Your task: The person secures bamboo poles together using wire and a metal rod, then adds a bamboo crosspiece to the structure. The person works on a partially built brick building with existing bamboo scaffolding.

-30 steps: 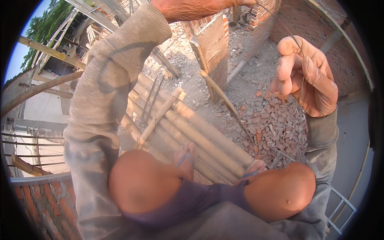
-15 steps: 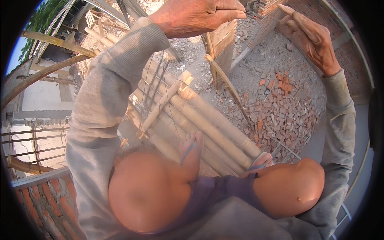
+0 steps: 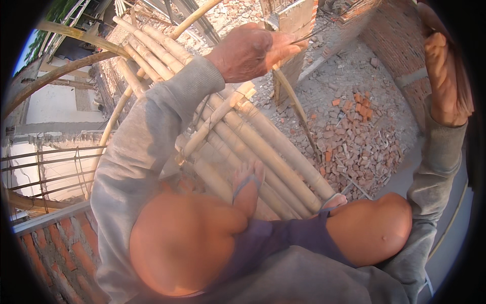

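At the top middle, my left hand (image 3: 258,53) is closed, its fingertips pinching a thin dark wire (image 3: 324,29). From the fingertips the wire runs up and to the right toward the upper rim of the picture, where its far end is lost. My right hand (image 3: 448,81) is raised at the right rim, its fingers pressed together and partly cut off by the dark edge. Whatever it grips cannot be made out. Below my left hand is a short bamboo crosspiece (image 3: 212,124) lying over a row of bamboo poles (image 3: 268,147).
My feet, in sandals, rest on the bamboo poles, high over rubble. A heap of broken bricks (image 3: 359,139) lies below to the right. A slanting wooden pole (image 3: 298,106) rises beside it. Brick walls stand at the right (image 3: 395,45) and lower left (image 3: 66,258); thin rods (image 3: 45,162) cross the left.
My left hand has moved down and slightly right, still pinching the wire. My right hand has swung outward to the right rim, widening the gap between the hands. The view has shifted slightly.
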The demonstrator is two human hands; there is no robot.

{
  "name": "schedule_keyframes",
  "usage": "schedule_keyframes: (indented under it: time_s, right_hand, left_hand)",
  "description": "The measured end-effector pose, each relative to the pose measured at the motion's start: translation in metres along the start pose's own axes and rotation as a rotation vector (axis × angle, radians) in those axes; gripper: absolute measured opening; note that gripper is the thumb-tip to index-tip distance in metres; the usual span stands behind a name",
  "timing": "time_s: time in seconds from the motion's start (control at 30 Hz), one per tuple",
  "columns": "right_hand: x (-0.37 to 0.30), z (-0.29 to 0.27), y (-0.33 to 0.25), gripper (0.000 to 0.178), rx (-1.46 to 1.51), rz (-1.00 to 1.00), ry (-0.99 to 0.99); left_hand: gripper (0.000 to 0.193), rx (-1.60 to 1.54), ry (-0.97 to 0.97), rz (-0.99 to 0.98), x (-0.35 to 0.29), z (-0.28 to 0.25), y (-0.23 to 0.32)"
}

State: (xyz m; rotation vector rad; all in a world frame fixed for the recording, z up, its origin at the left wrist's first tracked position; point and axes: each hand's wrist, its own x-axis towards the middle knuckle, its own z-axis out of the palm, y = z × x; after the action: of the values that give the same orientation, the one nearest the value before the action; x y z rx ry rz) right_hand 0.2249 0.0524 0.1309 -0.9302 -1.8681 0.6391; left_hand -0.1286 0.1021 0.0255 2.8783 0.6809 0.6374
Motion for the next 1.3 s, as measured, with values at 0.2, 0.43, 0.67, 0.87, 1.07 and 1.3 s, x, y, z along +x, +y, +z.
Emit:
schedule_keyframes:
  time_s: [0.2, 0.43, 0.67, 0.87, 1.07, 1.3]
  right_hand:
    - [0.012, 0.044, 0.033, 0.039, -0.670, -0.547, -0.203]
    - [-0.014, 0.061, -0.003, 0.025, 0.159, 0.482, -0.518]
    - [0.029, 0.127, 0.013, 0.029, 0.079, -0.368, 0.078]
    - [-0.034, 0.120, 0.034, 0.025, -0.534, -0.155, -0.536]
    - [-0.026, 0.093, 0.019, 0.037, -0.098, 0.232, -0.363]
    - [-0.027, 0.061, 0.031, 0.039, -0.179, 0.422, -0.190]
  left_hand:
    - [0.029, 0.101, 0.004, 0.082, 0.008, -0.021, 0.004]
    - [0.041, -0.173, 0.186, -0.221, -0.028, -0.035, -0.058]
    - [0.033, -0.458, 0.059, -0.152, -0.027, 0.032, 0.033]
    - [0.028, -0.059, -0.073, -0.080, -0.050, -0.022, -0.019]
    - [0.040, -0.163, 0.173, -0.569, -0.105, 0.023, -0.048]
    - [0.065, 0.100, 0.023, -0.912, -0.230, 0.171, 0.056]
